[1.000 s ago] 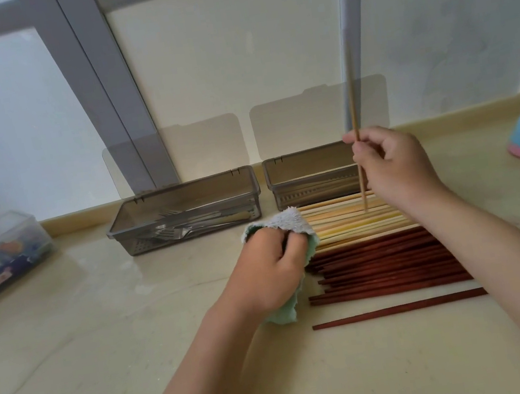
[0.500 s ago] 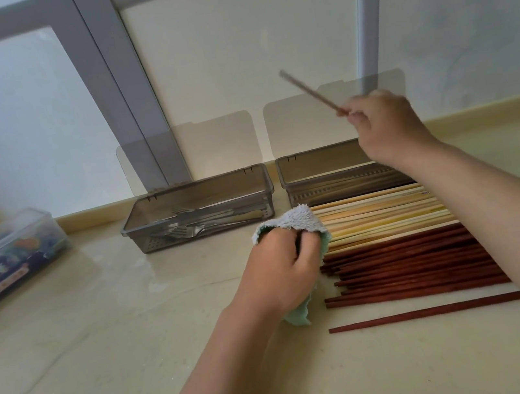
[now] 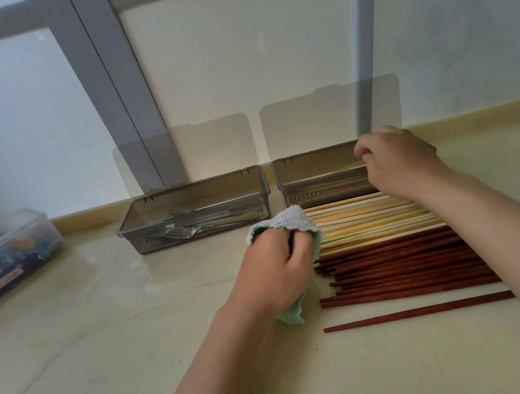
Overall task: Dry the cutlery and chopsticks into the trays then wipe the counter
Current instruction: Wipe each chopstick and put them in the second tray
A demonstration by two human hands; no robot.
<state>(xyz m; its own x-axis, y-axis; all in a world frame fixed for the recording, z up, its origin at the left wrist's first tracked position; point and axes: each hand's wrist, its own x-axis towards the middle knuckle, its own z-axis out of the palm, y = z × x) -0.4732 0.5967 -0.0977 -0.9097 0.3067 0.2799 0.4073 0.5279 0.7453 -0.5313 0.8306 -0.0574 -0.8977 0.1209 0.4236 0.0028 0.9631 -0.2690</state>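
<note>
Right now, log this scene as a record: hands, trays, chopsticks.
left hand: grips cloth
right hand: over right tray, blurred, grip unclear
left tray: lid up, forks inside
right tray: lid up, pale stick inside
pale chopsticks: row on counter
dark chopsticks: row nearer, one lying apart

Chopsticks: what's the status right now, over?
Left hand grips cloth. Right hand over right tray, grip unclear. Most chopsticks wait on counter. Nothing in the way.
</note>
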